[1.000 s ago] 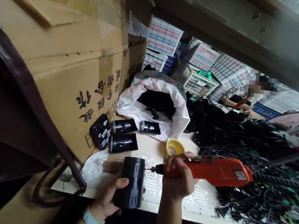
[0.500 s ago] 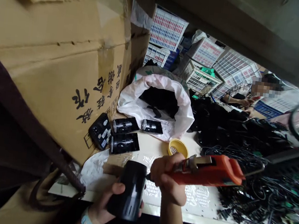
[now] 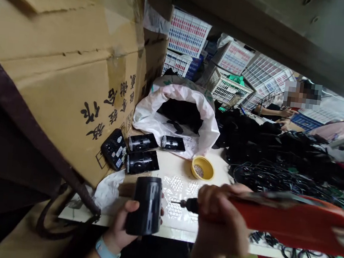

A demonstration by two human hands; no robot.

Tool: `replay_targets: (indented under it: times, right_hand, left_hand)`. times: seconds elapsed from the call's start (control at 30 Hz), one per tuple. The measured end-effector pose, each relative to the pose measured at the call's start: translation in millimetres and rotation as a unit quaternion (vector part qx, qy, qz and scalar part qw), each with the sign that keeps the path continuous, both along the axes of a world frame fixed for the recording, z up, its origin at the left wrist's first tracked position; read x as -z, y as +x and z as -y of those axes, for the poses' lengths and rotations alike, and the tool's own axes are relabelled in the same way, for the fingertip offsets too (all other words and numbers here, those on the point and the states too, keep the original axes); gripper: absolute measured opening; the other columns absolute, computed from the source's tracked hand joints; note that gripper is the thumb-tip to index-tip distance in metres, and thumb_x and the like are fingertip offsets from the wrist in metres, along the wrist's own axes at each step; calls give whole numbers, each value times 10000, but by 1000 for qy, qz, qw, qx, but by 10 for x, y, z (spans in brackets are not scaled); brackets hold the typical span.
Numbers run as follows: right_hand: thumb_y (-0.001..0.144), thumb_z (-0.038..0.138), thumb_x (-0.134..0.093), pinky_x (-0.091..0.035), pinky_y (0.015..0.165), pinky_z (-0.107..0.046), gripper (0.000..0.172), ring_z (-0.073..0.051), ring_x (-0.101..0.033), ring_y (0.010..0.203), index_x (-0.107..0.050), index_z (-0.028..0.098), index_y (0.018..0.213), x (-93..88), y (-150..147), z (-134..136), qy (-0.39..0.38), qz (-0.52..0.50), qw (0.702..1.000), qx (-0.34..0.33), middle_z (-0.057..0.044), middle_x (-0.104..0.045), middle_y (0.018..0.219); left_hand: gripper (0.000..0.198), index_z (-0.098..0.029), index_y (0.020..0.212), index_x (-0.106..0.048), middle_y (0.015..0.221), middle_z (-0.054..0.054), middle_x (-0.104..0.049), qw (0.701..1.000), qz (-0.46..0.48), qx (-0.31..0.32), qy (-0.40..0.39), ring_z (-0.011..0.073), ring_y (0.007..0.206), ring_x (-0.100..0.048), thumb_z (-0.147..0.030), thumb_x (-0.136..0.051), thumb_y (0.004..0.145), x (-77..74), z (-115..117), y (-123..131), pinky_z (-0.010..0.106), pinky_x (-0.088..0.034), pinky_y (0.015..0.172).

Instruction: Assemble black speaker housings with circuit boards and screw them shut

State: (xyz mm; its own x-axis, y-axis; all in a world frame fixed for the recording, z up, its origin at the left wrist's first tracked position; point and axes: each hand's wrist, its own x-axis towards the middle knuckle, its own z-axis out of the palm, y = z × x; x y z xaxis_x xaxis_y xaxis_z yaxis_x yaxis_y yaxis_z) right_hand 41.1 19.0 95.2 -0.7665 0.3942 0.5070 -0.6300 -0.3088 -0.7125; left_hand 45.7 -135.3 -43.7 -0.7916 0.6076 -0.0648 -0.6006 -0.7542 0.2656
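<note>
My left hand [image 3: 122, 227] is closed round a black cylindrical housing [image 3: 146, 205], held upright over the front edge of the white table [image 3: 181, 176]. My right hand [image 3: 222, 219] grips an orange electric screwdriver [image 3: 292, 221] lying level, its bit tip [image 3: 178, 202] a short way right of the housing and not touching it. A small yellow bowl [image 3: 202, 168] with small metal bits in it sits just beyond the bit.
A big cardboard box [image 3: 63, 69] fills the left. Several black parts [image 3: 139, 155] lie by it, with a white sack [image 3: 180, 113] of black parts behind. A heap of black cables [image 3: 286, 168] covers the right. Crates and other people are beyond.
The screwdriver has pulled back to the right, away from the housing, and come nearer the camera. The housing has tipped back to upright in my left hand.
</note>
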Motion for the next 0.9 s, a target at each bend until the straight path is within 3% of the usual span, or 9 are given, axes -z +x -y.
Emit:
replay_targets:
  times: [0.13, 0.37, 0.6, 0.77, 0.9]
  right_hand:
    - [784, 121, -501, -419, 461, -230, 202, -77, -402, 381, -570, 215, 949, -52, 192, -34, -18, 26, 1000, 0, 86, -420, 513]
    - [833, 155, -567, -414, 454, -218, 129, -78, -403, 374, -519, 236, 921, 253, 110, 185, -22, 47, 998, -24, 105, -422, 492]
    - [866, 93, -543, -419, 483, -223, 178, -91, -459, 447, -499, 253, 930, 457, 133, 263, 45, 30, 999, -7, 85, -487, 574]
    - [847, 156, -556, -367, 455, -227, 150, -108, -405, 452, -452, 258, 885, 468, 66, 251, 85, 33, 985, -143, 79, -432, 563]
    - [829, 277, -599, -287, 410, -212, 161, -104, -357, 445, -443, 246, 852, 496, -67, 290, 85, 21, 963, -255, 73, -393, 557]
  left_hand:
    - [495, -184, 1192, -689, 1185, 88, -716, 998, 17, -61, 25, 272, 1002, -685, -307, -751, 716, -48, 2, -28, 404, -595, 824]
    - [449, -181, 1137, -714, 1109, 69, -741, 999, 7, -20, 34, 259, 960, -701, -312, -753, 710, -25, -32, -37, 364, -580, 846]
    - [424, -133, 963, -743, 845, 61, -758, 985, 87, -66, -132, 254, 792, -694, -335, -828, 600, -2, -40, -32, 435, -538, 897]
    - [325, -140, 834, -770, 802, 66, -758, 990, 99, -20, -98, 267, 843, -703, -385, -828, 628, -98, -46, -77, 406, -529, 925]
    - [328, -147, 863, -782, 812, 74, -763, 987, 128, -33, -92, 236, 746, -694, -402, -804, 658, -100, -27, -60, 364, -568, 778]
